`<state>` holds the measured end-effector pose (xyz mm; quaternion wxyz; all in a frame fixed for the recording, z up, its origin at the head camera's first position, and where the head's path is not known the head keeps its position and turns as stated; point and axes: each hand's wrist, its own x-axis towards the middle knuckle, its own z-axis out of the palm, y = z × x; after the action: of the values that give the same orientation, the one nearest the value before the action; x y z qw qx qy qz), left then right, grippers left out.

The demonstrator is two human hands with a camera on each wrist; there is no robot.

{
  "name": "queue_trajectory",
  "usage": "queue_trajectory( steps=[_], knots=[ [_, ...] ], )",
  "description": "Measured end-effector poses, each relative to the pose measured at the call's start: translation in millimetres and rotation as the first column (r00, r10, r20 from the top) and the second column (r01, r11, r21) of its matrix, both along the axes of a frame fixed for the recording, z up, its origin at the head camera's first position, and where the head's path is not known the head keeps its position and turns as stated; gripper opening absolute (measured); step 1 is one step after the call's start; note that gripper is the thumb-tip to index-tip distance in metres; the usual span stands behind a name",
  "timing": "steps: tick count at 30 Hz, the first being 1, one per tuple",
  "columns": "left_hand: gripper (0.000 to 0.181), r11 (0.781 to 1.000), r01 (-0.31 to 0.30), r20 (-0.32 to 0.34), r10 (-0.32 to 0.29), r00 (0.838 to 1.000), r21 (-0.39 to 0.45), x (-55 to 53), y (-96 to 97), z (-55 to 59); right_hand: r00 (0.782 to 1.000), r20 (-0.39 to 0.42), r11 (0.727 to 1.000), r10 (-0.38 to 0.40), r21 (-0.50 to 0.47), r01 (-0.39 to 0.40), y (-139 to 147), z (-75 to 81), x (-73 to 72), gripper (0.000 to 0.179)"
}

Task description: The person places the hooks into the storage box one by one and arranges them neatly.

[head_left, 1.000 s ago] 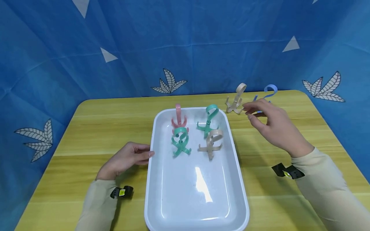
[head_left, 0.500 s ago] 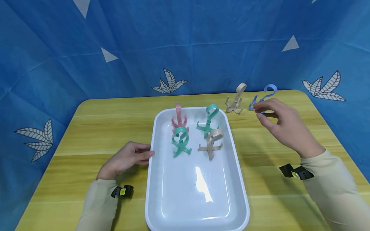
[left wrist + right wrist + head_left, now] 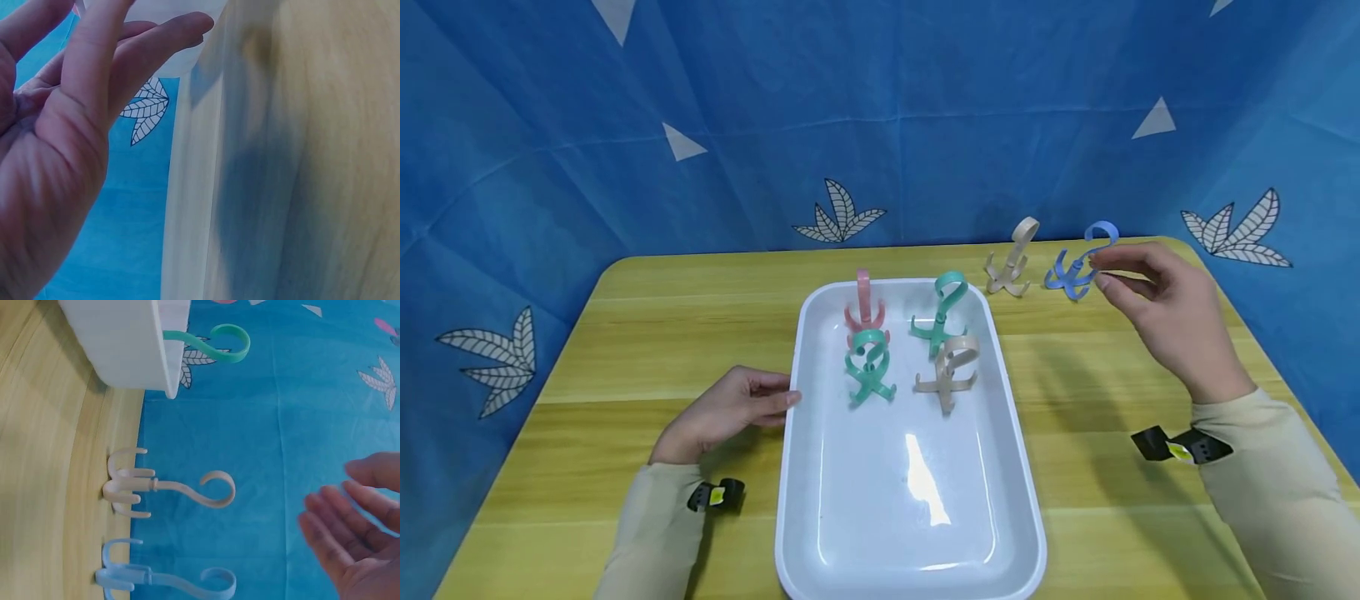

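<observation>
- Currently the blue hook [image 3: 1070,279] stands on the table, prongs down and curled top up, near the far edge and to the right of the tray.
- Right hand [image 3: 1168,312]: nearest to the blue hook, covering a little of it in the head view; the right wrist view shows the fingers apart from it. Fingers are gently bent, with a modest gap to the thumb and nothing held.
- Just left of the blue hook stands a beige hook [image 3: 1007,273], also upright on its prongs.
- Further left lies the white tray [image 3: 865,475], its long sides running away from the person; four hooks sit in its far half.
- At the tray's far left is a pink hook [image 3: 864,302], partly covered in the head view by the nearer green hook [image 3: 869,381].
- At the far right is another green hook [image 3: 938,327], with a tan hook [image 3: 946,385] nearer the person, overlapping its lower part in that view.
- Left hand [image 3: 722,412]: at the tray's left rim, thumb tip over the edge; whether the fingers pinch the rim, I cannot tell.
- Both arms wear pale sleeves [image 3: 1262,462], with a small black device [image 3: 717,497] at each wrist.
- Under everything is the wood-grain table [image 3: 625,333]; behind it hangs a blue cloth [image 3: 737,67] printed with leaves and triangles.
</observation>
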<state>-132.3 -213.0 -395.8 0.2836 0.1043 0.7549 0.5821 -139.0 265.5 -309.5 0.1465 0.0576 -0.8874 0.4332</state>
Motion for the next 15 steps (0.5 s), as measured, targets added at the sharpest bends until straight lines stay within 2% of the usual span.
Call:
queue_trajectory(
  steps=[2,4,8,15],
  knots=[
    [0.046,1.000,0.004,-0.001,-0.004,1.000,-0.002,-0.1,-0.1,0.2,1.000,-0.003,0.997,-0.002,-0.079,0.001,1.7,-1.6,-1.8,0.030],
    [0.046,1.000,0.005,-0.003,-0.005,1.000,-0.006,0.0,-0.2,0.2,1.000,-0.017,0.993,-0.012,-0.117,0.010,3.3,-3.4,-4.7,0.030],
    [0.046,1.000,0.005,-0.003,-0.005,1.000,-0.010,-0.1,-0.1,-0.3,0.999,-0.018,0.987,-0.036,-0.155,0.033,7.3,-6.4,-10.8,0.033],
    [0.045,1.000,0.016,-0.008,-0.016,1.000,0.007,-0.3,-0.6,-1.1,0.999,-0.040,0.985,-0.011,-0.171,0.004,15.4,-11.6,-17.8,0.037]
  ],
)
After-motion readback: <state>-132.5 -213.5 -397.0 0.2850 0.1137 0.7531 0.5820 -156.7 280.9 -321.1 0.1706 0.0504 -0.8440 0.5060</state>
